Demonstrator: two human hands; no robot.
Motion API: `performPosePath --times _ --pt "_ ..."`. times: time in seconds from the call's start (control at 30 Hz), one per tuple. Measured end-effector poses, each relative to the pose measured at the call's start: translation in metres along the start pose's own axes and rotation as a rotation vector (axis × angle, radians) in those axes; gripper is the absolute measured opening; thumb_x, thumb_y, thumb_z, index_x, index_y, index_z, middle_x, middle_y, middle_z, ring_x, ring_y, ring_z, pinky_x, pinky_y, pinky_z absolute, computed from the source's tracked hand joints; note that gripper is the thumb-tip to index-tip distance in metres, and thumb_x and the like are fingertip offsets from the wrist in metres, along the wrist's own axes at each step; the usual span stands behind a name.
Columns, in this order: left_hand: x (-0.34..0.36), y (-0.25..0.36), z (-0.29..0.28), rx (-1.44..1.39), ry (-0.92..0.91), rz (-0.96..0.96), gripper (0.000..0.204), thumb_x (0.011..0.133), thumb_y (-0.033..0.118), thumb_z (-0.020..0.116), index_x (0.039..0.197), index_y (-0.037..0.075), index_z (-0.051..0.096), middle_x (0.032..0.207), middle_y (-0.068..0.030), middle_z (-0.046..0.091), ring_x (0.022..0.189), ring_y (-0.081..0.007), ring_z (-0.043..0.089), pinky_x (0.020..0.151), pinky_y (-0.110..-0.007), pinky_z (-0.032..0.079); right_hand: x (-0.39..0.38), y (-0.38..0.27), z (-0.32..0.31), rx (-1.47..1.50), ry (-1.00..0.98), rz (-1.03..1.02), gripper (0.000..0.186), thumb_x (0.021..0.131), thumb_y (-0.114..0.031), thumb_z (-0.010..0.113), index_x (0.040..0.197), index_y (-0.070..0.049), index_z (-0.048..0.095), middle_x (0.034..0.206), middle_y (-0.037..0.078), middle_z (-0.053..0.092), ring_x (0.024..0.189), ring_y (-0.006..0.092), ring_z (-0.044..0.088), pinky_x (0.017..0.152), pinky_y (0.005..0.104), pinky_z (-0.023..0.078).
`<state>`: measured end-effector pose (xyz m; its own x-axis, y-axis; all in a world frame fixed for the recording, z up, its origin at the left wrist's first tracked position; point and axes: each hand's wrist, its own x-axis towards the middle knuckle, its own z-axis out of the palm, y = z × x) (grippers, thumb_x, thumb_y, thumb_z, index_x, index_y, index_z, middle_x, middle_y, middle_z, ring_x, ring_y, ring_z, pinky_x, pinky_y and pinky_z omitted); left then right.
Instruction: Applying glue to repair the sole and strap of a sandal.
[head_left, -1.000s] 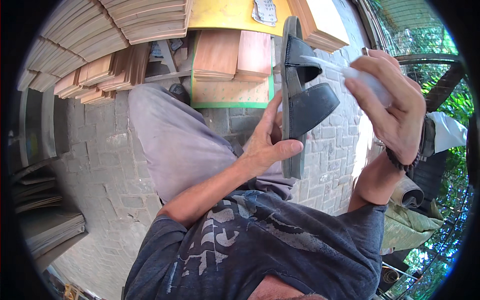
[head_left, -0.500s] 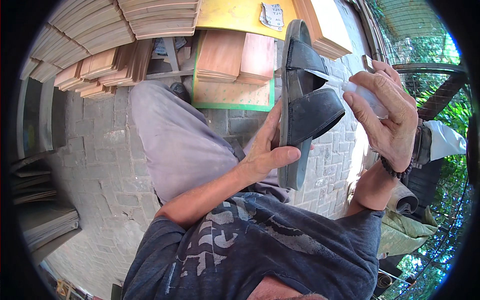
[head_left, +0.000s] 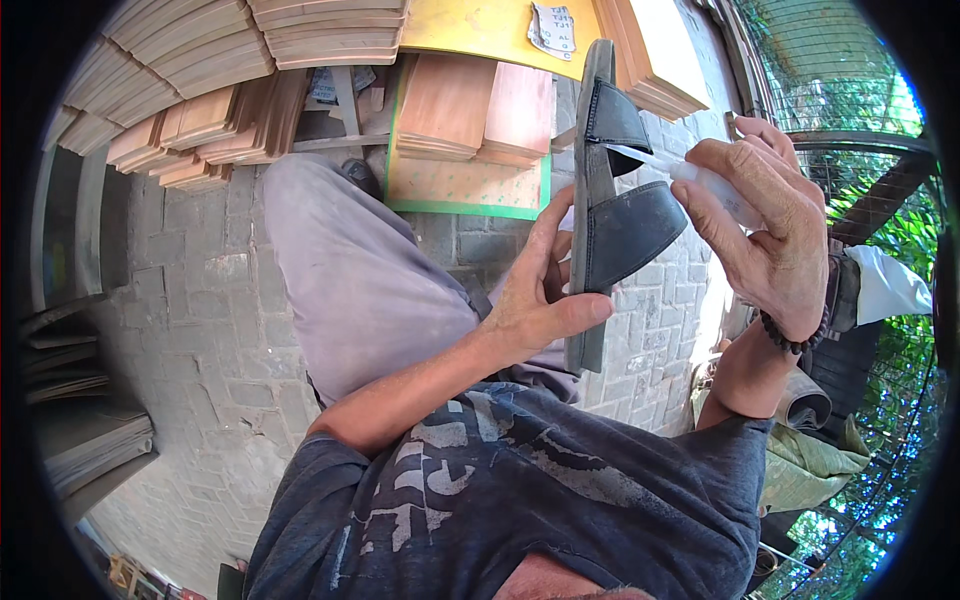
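Observation:
A black slide sandal (head_left: 632,232) with two wide straps is held upright on its edge, toe end away from me or heel, I cannot tell which. My left hand (head_left: 540,305) grips its sole near the lower end, thumb on the near side and fingers behind. My right hand (head_left: 775,225) is closed around a small translucent squeeze bottle (head_left: 722,190) with a thin pointed nozzle. The nozzle tip is at the gap between the two straps, by the upper strap's edge; whether it touches is too fine to tell.
Stacked thin wooden boards (head_left: 440,105) stand ahead, beside a yellow panel (head_left: 480,25) bearing a printed paper scrap (head_left: 552,30). More board piles (head_left: 180,60) fill the upper left. Paving bricks (head_left: 225,330) cover the ground. Wire mesh (head_left: 850,165) and greenery lie to the right.
The sandal has shifted slightly right and turned more edge-on, so less of its footbed side shows. My right hand and the bottle have moved a little left, tilting with it.

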<state>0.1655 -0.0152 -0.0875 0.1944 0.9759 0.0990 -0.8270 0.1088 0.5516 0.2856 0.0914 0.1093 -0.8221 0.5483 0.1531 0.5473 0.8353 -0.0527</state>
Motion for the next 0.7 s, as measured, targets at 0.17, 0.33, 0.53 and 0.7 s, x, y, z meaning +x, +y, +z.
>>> performPosePath --times 0.17,0.33,0.53,0.7 --pt "0.000 0.003 -0.001 0.016 0.029 -0.026 0.111 0.080 0.030 0.080 0.156 0.006 0.003 0.129 -0.0166 0.048 0.113 -0.0221 0.056 0.096 -0.036 0.047 0.000 -0.001 0.005 0.009 0.004 0.003 0.017 0.079 -0.012 0.076 0.090 -0.001 0.069 0.077 0.010 0.067 0.070 0.0267 0.062 0.090 0.0417 0.045" --pt "0.002 -0.001 0.002 0.032 0.015 -0.032 0.112 0.080 0.031 0.081 0.156 0.005 0.003 0.129 -0.0170 0.047 0.115 -0.0231 0.056 0.097 -0.037 0.046 -0.003 0.000 0.005 0.008 0.009 0.023 0.017 0.079 -0.012 0.076 0.091 -0.001 0.070 0.079 0.010 0.067 0.073 0.0273 0.063 0.089 0.0397 0.045" --pt "-0.002 0.001 -0.003 0.102 0.042 -0.039 0.114 0.080 0.035 0.081 0.156 0.004 0.003 0.129 -0.0179 0.046 0.116 -0.0240 0.056 0.098 -0.037 0.046 0.000 0.002 0.014 0.020 0.026 -0.013 0.019 0.079 -0.013 0.077 0.092 -0.001 0.070 0.081 0.010 0.068 0.075 0.0278 0.064 0.089 0.0395 0.045" --pt "0.000 0.001 0.000 0.064 0.031 -0.042 0.113 0.080 0.037 0.081 0.156 0.005 0.003 0.126 -0.0171 0.048 0.115 -0.0242 0.056 0.097 -0.037 0.046 -0.005 0.000 0.006 0.016 0.018 0.046 0.019 0.079 -0.013 0.077 0.092 -0.001 0.070 0.081 0.011 0.067 0.076 0.0278 0.063 0.089 0.0398 0.045"
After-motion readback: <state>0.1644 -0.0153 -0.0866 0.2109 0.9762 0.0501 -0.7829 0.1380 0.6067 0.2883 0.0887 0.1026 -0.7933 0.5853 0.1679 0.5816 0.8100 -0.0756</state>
